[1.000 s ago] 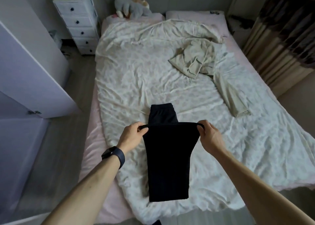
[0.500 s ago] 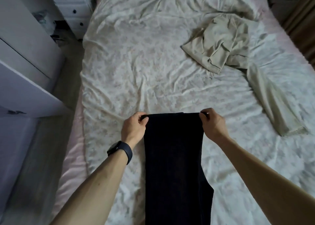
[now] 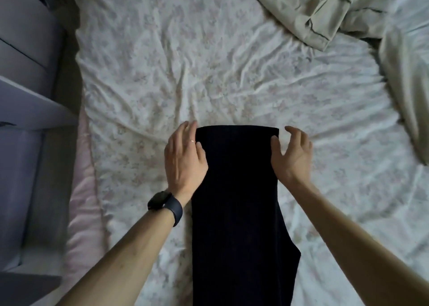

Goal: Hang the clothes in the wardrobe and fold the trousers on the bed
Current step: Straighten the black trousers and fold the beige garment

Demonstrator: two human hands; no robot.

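Observation:
Black trousers lie flat on the bed, folded lengthwise, their far edge straight across. My left hand, with a dark watch on the wrist and a ring, lies with fingers spread at the trousers' left edge, thumb on the cloth. My right hand hovers at the right edge with fingers loosely spread, thumb touching the fabric. Neither hand grips anything. Beige trousers lie crumpled at the bed's far right, one leg trailing down the right side.
A white wardrobe door stands open at the left, beside the strip of floor along the bed. The floral sheet is wrinkled, with a pink mattress edge showing at the near left.
Both hands let go of the black trousers' far edge after lowering it onto the sheet; fingers have opened. The view has tilted down and moved closer to the bed.

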